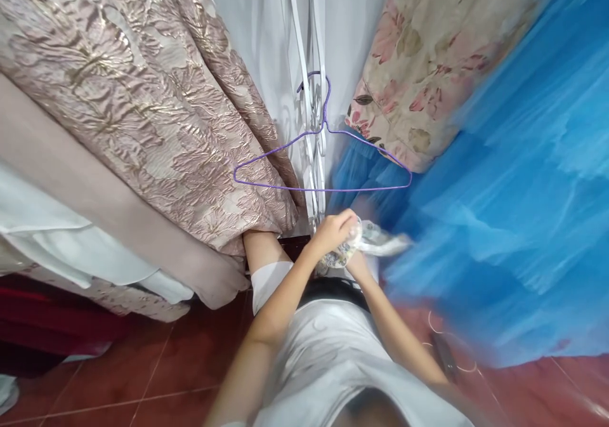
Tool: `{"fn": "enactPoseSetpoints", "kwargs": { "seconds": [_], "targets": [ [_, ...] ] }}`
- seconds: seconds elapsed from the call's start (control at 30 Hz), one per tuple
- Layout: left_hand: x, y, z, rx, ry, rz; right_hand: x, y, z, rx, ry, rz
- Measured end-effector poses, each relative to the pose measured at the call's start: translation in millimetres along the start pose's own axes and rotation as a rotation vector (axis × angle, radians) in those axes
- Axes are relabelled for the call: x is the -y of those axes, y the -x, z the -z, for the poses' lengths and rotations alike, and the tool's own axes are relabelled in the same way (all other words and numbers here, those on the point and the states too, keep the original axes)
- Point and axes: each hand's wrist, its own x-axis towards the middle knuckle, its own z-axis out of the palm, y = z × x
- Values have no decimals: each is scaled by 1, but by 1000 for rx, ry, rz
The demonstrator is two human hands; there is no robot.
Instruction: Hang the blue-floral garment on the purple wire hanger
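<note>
My left hand (334, 229) is closed on the upper part of a small white cloth with a floral print (341, 256). From below, my right hand (358, 266) meets the same cloth, its fingers mostly hidden behind the fabric. One end of the cloth stretches out to the right and is smeared by motion, so its exact kind is unclear. Just beyond my hands a thin purple hanger (285, 187) hangs with nothing on it, its hook by some white straps (307, 52).
A pink and gold brocade garment (157, 97) hangs on the left, near pale plain ones. White fabric (257, 27) hangs ahead. To the right are a floral garment (419, 78) and a large blue tulle one (514, 211). Red tiles (157, 363) cover the floor.
</note>
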Motion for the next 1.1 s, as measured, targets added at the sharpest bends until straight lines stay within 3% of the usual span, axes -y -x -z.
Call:
{"fn": "enactPoseSetpoints", "kwargs": {
  "seconds": [0.1,0.2,0.27,0.33,0.43,0.5,0.6,0.73,0.87,0.97,1.1],
  "targets": [
    [-2,8,28,-200,-74,22,10,5,2,70,-105,-35],
    [-19,15,51,-249,-153,-14,36,9,12,92,-263,62],
    [-30,19,63,-228,-160,-19,58,9,20,185,-350,127],
    [-35,22,71,-173,-57,10,78,7,27,360,-388,142],
    [-26,31,77,43,260,85,97,4,38,506,-406,101],
    [-11,42,73,203,423,106,103,4,50,433,-430,111],
    [15,60,61,305,430,88,105,8,80,160,-431,164],
    [42,72,64,191,53,65,99,8,128,-215,-346,284],
    [45,68,95,94,-164,63,89,-9,172,-521,-416,538],
    [27,68,117,0,-17,23,87,-39,197,-534,-491,631],
    [-11,69,131,-51,340,-185,98,-106,204,-473,-512,593]
  ]
}}
